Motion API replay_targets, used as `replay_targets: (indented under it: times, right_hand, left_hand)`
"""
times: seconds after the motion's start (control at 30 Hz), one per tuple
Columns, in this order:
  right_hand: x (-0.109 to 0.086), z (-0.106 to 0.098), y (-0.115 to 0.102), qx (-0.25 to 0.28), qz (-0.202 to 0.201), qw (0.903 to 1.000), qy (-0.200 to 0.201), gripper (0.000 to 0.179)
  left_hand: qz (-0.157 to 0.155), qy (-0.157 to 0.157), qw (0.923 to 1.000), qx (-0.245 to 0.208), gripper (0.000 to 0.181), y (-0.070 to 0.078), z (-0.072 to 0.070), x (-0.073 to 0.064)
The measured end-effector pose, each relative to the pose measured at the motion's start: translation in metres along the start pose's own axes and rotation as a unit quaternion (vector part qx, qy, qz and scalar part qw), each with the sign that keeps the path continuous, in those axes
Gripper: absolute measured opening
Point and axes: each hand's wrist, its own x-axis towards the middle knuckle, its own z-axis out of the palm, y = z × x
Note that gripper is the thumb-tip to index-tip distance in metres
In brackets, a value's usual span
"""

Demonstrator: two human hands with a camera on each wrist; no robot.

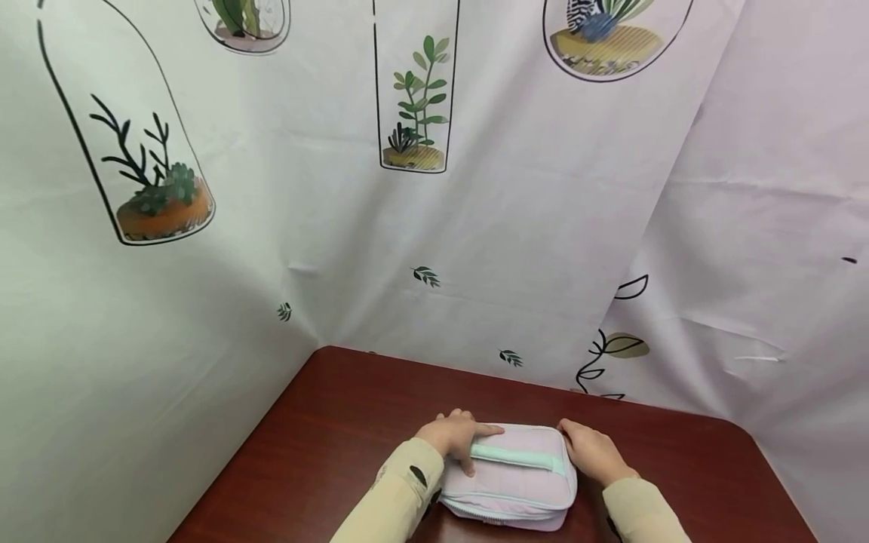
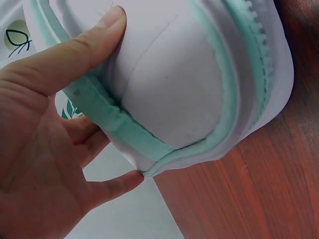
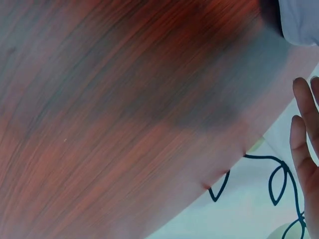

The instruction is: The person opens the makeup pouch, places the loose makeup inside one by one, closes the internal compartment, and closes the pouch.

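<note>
A pale lilac zippered bag (image 1: 509,483) with mint-green piping and a flat mint handle (image 1: 519,457) lies on the table in the head view. My left hand (image 1: 453,437) holds its left end. In the left wrist view, the thumb of the left hand (image 2: 47,109) lies across the top of the bag (image 2: 169,69), with other fingers at its edge. My right hand (image 1: 597,452) touches the far right corner. The right wrist view catches only straight fingers of the right hand (image 3: 306,139) at its edge, close to the bag (image 3: 303,21); its thumb is out of view.
The reddish-brown wooden table (image 1: 366,422) has rounded far corners. White cloth (image 1: 339,249) printed with plants in glass jars hangs behind it and along the left side. The zipper (image 1: 475,514) runs along the bag's near side.
</note>
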Motion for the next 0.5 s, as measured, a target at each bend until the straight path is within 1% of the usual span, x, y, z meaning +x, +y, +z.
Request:
replay_targets:
  times: [0.1,0.2,0.3,0.5]
  right_hand:
    - [-0.002,-0.004,0.002,-0.01,0.004,0.9999,0.003,0.009]
    - [-0.005,-0.007,0.003,-0.013,0.012,0.9998,0.013,0.009]
    - [-0.006,-0.01,0.005,-0.014,0.015,0.9995,0.025,0.009]
    - [-0.012,-0.011,0.005,-0.019,0.024,0.9993,0.022,0.01]
  left_hand:
    - [-0.01,0.004,0.9999,-0.011,0.086,-0.001,0.001,0.0]
    - [-0.023,0.012,0.9994,-0.024,0.086,-0.003,0.002,0.0]
    - [-0.034,0.021,0.9988,-0.027,0.085,-0.005,0.004,0.0]
    - [-0.038,0.038,0.9983,-0.022,0.084,-0.005,0.01,0.0]
